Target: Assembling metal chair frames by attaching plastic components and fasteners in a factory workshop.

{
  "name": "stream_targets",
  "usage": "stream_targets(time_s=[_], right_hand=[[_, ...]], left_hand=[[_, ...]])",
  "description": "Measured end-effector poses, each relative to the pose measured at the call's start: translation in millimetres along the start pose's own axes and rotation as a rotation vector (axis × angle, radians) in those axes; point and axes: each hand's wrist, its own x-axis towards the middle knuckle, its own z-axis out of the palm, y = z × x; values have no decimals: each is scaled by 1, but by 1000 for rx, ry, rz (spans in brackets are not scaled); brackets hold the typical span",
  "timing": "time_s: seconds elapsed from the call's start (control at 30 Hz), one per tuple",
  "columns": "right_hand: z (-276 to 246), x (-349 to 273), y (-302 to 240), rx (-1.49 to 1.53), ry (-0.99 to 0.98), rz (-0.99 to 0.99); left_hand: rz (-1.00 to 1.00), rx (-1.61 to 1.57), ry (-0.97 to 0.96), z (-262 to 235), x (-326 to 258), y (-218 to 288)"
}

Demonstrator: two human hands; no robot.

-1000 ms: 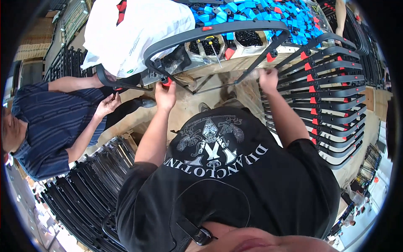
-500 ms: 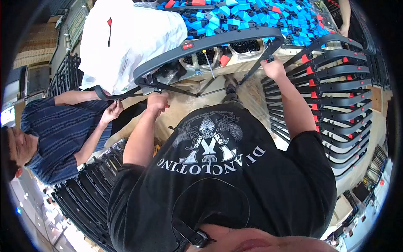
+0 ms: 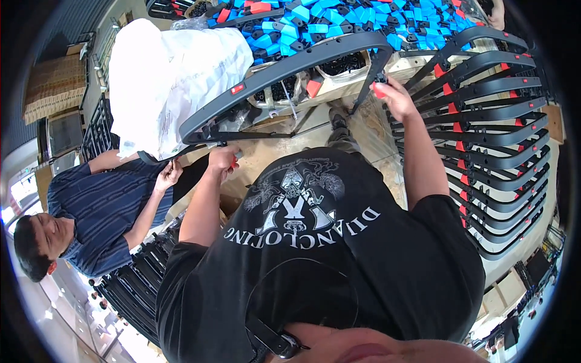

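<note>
A curved black frame (image 3: 302, 57) with bent ends and a small red label stretches across in front of me, tilted up to the right. My left hand (image 3: 223, 161) is closed at its left end, and a bit of red shows by the fingers. At the right end, my right hand (image 3: 396, 101) grips the frame by a red piece (image 3: 379, 90), thumb pressed against it. The fingers partly hide how both ends are held. Just beyond the frame lie an open-ended wrench (image 3: 273, 112) and a thin screwdriver-like tool (image 3: 293, 107).
Blue and black plastic parts (image 3: 321, 27) heap behind the frame, beside a big white bag (image 3: 175, 78). Small black pieces fill a bin (image 3: 342, 65). Similar frames (image 3: 496, 142) stack at right. A co-worker (image 3: 109, 199) handles a black part at left; another person's hand (image 3: 496, 17) shows top right.
The frame and both my hands have shifted slightly left in view. More of the red piece shows at my right hand, whose grip has altered. The co-worker's head is more in view.
</note>
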Motion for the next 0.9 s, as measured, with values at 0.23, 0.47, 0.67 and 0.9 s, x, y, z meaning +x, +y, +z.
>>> stream_targets(time_s=[0.23, 0.47, 0.67, 0.9], right_hand=[[23, -3, 32, 751, -36, -60], [64, -32, -44, 340, 405, 296], [51, -38, -50, 147, 325, 330], [47, -23, -88, -92, 195, 587]], left_hand=[[10, -72, 1, 3, 1, 2], [46, -34, -3, 1, -8, -4], [28, -104, -31, -2, 16, -12], [54, -179, -46, -5, 15, -16]])
